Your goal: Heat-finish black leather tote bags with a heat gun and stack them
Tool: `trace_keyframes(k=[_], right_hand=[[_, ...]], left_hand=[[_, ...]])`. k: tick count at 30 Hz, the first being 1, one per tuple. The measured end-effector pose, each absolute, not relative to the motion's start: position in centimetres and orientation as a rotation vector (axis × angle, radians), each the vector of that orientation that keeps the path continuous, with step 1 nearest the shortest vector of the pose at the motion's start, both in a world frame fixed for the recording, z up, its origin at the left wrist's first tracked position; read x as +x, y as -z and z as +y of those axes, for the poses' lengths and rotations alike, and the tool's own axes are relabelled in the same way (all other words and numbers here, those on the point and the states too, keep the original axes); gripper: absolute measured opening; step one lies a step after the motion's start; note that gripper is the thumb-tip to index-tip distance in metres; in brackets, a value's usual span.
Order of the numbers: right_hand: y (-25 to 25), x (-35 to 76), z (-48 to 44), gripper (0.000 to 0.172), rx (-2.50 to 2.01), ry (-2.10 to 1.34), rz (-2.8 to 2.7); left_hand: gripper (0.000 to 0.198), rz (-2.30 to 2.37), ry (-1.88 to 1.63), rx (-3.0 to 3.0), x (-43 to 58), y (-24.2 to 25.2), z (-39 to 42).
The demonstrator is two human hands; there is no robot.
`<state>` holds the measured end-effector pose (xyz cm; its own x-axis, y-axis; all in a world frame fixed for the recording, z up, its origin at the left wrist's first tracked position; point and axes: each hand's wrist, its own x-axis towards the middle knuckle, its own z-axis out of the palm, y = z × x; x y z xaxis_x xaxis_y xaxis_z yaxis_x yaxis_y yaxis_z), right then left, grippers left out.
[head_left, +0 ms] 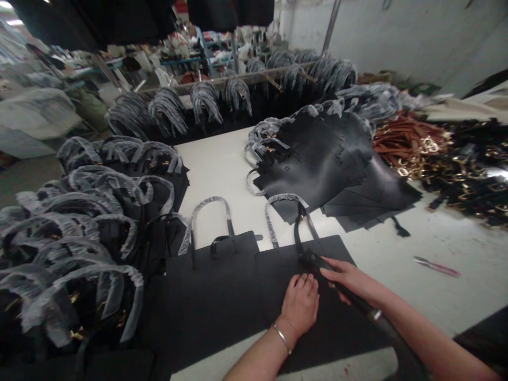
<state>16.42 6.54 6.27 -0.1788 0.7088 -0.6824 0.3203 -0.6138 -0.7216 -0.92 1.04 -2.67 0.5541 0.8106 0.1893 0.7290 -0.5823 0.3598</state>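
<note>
Two black bag panels (pixel 214 296) lie side by side on the white table, each with a plastic-wrapped handle (pixel 210 201) arching beyond its top edge. On the right-hand panel (pixel 337 333) rests my left hand (pixel 301 304), palm down, its fingers together and slightly bent, holding nothing visible. My right hand (pixel 349 278) is closed around a long black tool (pixel 357 301) with a silver band; its dark end is over the panel's upper part, by a black strap (pixel 298 235). The tool's exact kind is unclear.
Bags with wrapped handles (pixel 79 222) are heaped at left. Black panels (pixel 317 153) are stacked behind. Brown straps (pixel 408 140) and black straps (pixel 476 164) with gold buckles pile up at right. Pink-handled snips (pixel 436 265) lie on the table (pixel 448 233). More handles (pixel 204 100) hang on a rack.
</note>
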Motion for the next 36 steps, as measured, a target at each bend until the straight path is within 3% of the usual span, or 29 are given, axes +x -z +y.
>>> trace_keyframes(k=[7, 16, 22, 27, 31, 36], right_hand=[[-6.0, 14.6, 8.1, 0.068, -1.812, -1.826, -1.279], [-5.3, 14.1, 6.3, 0.065, -1.797, -1.815, -1.350], [-6.0, 12.0, 8.0, 0.066, -1.756, -1.582, -1.375], [-6.9, 13.1, 6.1, 0.071, -1.723, -1.897, -1.477], [-7.0, 12.4, 6.2, 0.074, -1.755, -1.960, -1.556], [-6.2, 10.0, 8.3, 0.068, -1.729, -1.719, -1.828]], left_hand=[[0.037, 1.289, -0.520, 2.557, -0.9, 3.1, 1.0], [0.035, 1.227, -0.576, 2.521, -0.9, 3.3, 1.0], [0.036, 1.243, -0.517, 2.575, -0.9, 3.7, 0.9], [0.030, 1.145, -0.530, 2.532, -0.9, 4.5, 0.8], [0.024, 1.043, -0.512, 2.487, -0.8, 5.0, 0.8], [0.024, 1.055, -0.385, 2.481, -0.4, 5.1, 0.9]])
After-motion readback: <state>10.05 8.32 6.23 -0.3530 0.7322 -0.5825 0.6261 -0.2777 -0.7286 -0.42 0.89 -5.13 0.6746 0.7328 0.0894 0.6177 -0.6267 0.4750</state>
